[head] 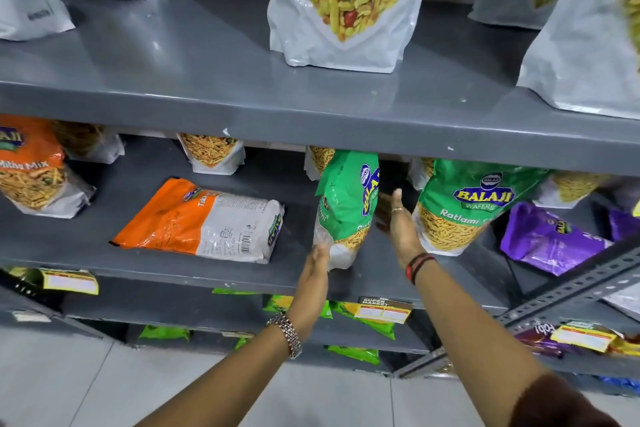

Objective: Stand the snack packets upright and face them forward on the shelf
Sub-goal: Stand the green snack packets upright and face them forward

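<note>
Two bare arms reach to the middle grey shelf (207,263); between the hands stands a green Balaji packet (346,204), upright but turned sideways, so its front looks to the right and not out at us. The left hand (317,274), with a metal watch (286,333) on its wrist, touches the clear bottom corner of this packet; its fingers lie close together against the bag, but I cannot tell if they grip it. The right hand (401,222) is flat and open, fingers straight and together, just beside the packet's right side; a ring sits on one finger and red and black bands (417,265) go round the wrist; I cannot tell if the palm touches the bag.

Just to the right stands a second green packet (464,204), upright and facing out, with "Ratlami" on it. To the left, an orange packet (201,218) lies flat on the same shelf, back side up, with its barcode showing; far left stands an orange Mitha Mix packet (31,166). At the right, a purple packet (547,239) lies tilted. On the top shelf (173,55) stands a white bag of yellow snack mix (346,3), facing out.
</note>
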`<action>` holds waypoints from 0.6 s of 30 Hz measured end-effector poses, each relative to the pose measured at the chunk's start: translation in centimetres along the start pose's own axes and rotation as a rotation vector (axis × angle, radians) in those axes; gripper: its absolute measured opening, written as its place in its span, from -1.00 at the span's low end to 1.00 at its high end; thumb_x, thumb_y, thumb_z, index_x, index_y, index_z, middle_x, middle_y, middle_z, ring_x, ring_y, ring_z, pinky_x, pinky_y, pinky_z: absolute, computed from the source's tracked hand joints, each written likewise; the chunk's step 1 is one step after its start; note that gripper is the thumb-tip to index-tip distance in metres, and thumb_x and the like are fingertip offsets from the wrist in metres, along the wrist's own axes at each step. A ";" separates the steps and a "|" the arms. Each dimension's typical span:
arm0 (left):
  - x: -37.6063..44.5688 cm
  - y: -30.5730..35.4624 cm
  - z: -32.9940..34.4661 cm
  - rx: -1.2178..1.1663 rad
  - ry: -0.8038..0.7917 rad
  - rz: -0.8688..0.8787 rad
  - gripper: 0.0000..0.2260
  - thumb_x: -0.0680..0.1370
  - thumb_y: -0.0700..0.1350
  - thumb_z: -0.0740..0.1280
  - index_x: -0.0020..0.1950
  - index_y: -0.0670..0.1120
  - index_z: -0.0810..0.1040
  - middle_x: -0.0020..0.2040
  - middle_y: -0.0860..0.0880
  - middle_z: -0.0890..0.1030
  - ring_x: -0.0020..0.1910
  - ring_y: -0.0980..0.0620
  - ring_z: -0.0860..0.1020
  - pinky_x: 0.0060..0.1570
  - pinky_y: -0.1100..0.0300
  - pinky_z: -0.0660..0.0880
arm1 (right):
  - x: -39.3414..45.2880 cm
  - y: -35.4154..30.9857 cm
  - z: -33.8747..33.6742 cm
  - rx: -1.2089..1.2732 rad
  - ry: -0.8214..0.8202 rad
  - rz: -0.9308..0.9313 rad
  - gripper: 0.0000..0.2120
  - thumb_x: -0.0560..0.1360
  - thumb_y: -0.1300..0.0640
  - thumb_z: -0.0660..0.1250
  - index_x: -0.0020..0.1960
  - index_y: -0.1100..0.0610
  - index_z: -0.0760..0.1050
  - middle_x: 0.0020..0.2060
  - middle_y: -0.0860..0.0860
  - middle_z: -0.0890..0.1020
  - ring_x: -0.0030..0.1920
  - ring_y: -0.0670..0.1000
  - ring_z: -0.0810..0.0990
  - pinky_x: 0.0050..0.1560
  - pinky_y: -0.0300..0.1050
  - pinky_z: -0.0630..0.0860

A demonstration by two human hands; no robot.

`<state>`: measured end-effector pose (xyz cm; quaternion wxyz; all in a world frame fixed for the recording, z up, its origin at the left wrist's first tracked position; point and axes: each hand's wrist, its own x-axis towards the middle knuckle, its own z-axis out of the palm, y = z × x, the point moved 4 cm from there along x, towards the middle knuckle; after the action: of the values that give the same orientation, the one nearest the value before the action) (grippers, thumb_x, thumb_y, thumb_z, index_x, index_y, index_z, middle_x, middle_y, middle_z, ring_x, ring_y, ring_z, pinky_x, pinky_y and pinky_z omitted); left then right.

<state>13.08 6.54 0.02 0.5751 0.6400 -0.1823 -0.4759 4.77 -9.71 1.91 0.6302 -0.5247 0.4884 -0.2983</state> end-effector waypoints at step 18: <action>4.4 6.1 1.0 -0.131 0.047 0.021 -0.49 0.62 0.10 -0.19 0.48 -0.07 0.20 0.50 -0.03 0.27 0.47 0.03 0.25 0.22 0.32 0.20 | -4.0 2.9 -1.7 0.090 -0.176 0.028 -0.35 0.53 -0.18 -0.37 0.47 0.05 0.14 0.49 0.02 0.23 0.48 0.10 0.22 0.47 0.07 0.12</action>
<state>16.26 0.87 3.89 0.6248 0.6099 -0.1440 -0.4657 1.46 -5.99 0.39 0.6978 -0.5132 0.4245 -0.2637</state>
